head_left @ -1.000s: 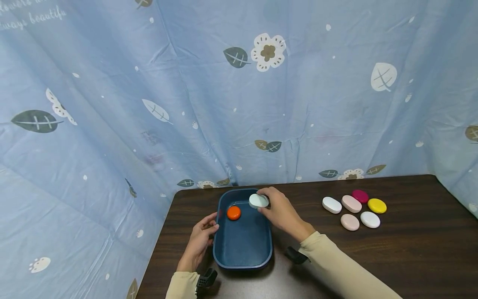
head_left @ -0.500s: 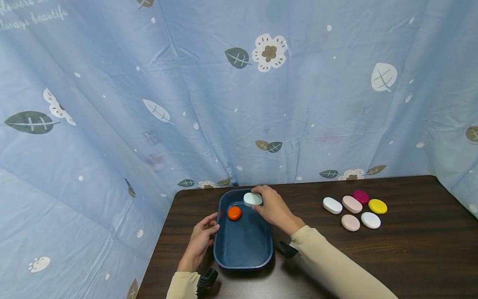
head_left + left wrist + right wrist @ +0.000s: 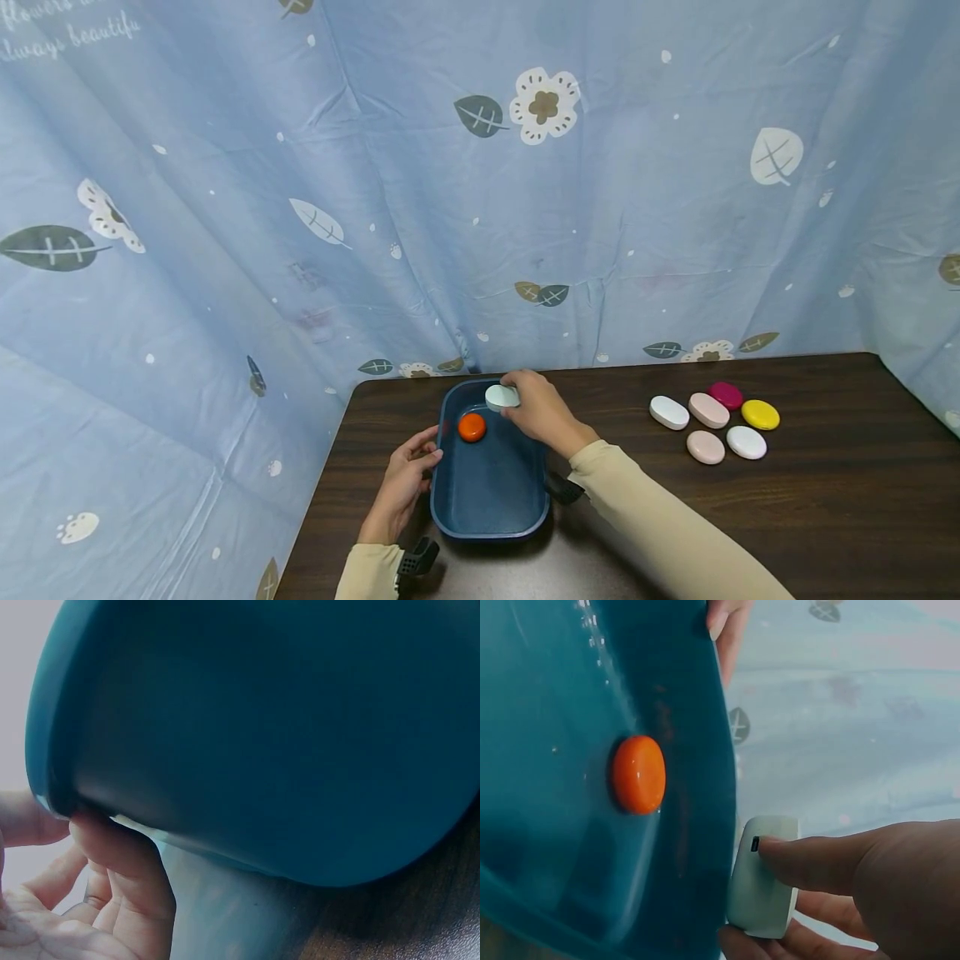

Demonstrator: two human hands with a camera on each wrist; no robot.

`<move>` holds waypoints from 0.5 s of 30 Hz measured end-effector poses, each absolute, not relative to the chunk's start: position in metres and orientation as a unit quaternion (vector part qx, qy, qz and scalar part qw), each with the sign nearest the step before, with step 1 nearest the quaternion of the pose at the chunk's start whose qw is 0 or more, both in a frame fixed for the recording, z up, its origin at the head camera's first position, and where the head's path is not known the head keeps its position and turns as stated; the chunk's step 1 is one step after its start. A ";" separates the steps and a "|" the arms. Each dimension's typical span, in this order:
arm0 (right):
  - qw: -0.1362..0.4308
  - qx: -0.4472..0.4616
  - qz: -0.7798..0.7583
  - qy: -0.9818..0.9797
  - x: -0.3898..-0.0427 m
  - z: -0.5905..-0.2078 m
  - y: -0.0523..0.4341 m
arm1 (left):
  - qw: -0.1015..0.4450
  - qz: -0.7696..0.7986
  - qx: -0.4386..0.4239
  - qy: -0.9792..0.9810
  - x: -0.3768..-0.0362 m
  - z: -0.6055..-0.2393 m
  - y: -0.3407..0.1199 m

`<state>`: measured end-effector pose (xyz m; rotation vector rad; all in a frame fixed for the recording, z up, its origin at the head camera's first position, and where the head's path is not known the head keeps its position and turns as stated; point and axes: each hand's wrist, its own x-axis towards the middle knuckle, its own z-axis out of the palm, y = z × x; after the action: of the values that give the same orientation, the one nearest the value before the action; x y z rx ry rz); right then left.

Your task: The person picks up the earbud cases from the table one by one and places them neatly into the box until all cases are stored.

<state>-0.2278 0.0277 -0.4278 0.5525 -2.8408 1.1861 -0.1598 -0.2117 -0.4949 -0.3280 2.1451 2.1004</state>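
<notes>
My right hand [image 3: 546, 412] holds a pale green oval case [image 3: 502, 397] between thumb and fingers, over the far end of a deep blue tray [image 3: 489, 492]. In the right wrist view a small dark slot shows on the case [image 3: 762, 881], near the thumb tip. An orange rounded disc [image 3: 472, 427] lies on the tray floor, left of the case. My left hand [image 3: 405, 479] grips the tray's left side. The left wrist view shows thumb and fingers [image 3: 124, 851] at the tray's rim.
To the right on the dark wooden table [image 3: 840, 492] lies a loose group of smooth ovals: white [image 3: 669, 412], pale pink [image 3: 708, 410], crimson [image 3: 725, 396] and yellow [image 3: 761, 414] among them. A blue patterned curtain [image 3: 420, 167] hangs behind and along the left.
My right hand has moved left, and slightly toward the tray's far edge, carrying the pale green case. The left hand keeps its place on the tray, and the orange disc lies still.
</notes>
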 end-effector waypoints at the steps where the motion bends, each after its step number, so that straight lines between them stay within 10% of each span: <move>1: 0.004 0.175 0.377 -0.910 -0.228 -0.428 0.027 | 0.060 0.693 -0.107 0.710 -0.160 -0.495 -0.212; 15: -0.030 0.160 0.360 -0.919 -0.238 -0.430 0.014 | 0.061 0.694 -0.107 0.709 -0.161 -0.495 -0.212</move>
<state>-0.2379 0.0145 -0.4298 0.5114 -2.9430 1.1544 -0.1607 -0.2123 -0.4947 -0.3238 2.1446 2.0996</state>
